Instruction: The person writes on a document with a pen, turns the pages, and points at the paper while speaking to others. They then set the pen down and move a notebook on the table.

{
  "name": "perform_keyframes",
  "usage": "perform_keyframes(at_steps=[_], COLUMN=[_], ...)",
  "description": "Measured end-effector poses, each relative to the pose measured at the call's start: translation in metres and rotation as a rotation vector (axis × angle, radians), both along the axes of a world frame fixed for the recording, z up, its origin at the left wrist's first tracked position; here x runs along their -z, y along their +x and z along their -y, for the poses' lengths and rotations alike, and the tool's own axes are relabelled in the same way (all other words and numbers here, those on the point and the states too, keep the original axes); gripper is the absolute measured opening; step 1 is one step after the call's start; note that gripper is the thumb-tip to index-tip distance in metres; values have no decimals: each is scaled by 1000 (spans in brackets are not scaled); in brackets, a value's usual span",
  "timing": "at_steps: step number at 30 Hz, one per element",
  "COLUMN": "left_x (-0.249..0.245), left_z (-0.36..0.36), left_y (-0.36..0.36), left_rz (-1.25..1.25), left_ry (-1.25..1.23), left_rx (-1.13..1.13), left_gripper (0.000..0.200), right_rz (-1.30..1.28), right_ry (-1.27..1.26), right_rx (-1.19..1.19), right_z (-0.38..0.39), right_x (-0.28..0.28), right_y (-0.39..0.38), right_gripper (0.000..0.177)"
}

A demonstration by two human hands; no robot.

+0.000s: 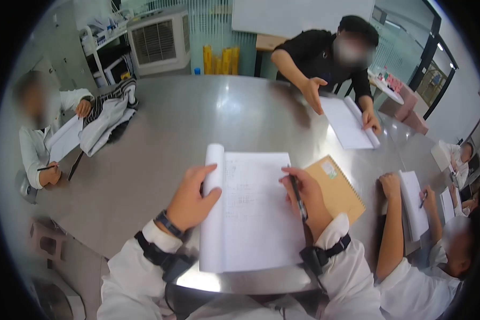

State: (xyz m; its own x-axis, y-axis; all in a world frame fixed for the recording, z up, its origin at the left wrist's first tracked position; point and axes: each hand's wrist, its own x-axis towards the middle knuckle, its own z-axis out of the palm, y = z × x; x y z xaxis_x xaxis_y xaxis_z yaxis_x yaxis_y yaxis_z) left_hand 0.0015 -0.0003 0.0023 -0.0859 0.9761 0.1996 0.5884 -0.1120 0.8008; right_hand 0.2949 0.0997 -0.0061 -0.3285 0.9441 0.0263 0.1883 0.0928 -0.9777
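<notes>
1. White sleeves (138, 272) with black wrist straps (150, 249) lie nearest, at the near edge of the desk.
2. Between the hands is a white paper pad (261, 229), its pages rolled over at the left side. The left hand (193, 198) grips that roll, fingers closed on it; the right hand (309, 198) has its fingers closed around a slim black pen (297, 198) at the pad's right edge.
3. Beside the pad, to the right, lies a tan, spiral-bound notebook (337, 185), partly covered by the right hand and sleeve.
4. Shiny grey metal makes up the desk (160, 117), with bright reflections and a rounded left end. Grey-and-black striped cloth (109, 114) rests at its far left.
5. Around it, a person in black (317, 50) at the far side holds an open pad (349, 122); others in white sit left and right with paper.
6. Behind stand a boxy grey air cooler (160, 40), yellow rolls (221, 60) and a whiteboard (304, 15), cut off at the top.
7. Faint marks on the pad are unreadable; dark, curved borders hide the corners, and the people at far right are small and partly hidden.
</notes>
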Motion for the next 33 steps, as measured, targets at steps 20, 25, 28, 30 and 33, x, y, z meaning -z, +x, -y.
perform_keyframes(at_steps=[20, 25, 28, 30, 33], left_x=[0, -5, -4, -3, -1], left_z=[0, 1, 0, -1, 0], left_y=[1, 2, 3, 3, 2], left_rz=[-23, -10, -15, -14, -11], left_ry=[31, 5, 24, 33, 27], left_rx=[-16, -4, -7, -9, -14], left_gripper=[56, 56, 56, 56, 56], right_rz=[7, -9, 21, 35, 8], right_ry=[11, -1, -17, 25, 24], right_rx=[-13, 3, 11, -6, -9], right_z=[-1, 2, 2, 1, 1], right_x=[5, 1, -5, 1, 0], right_y=[1, -1, -1, 0, 0], right_gripper=[32, 31, 30, 30, 30])
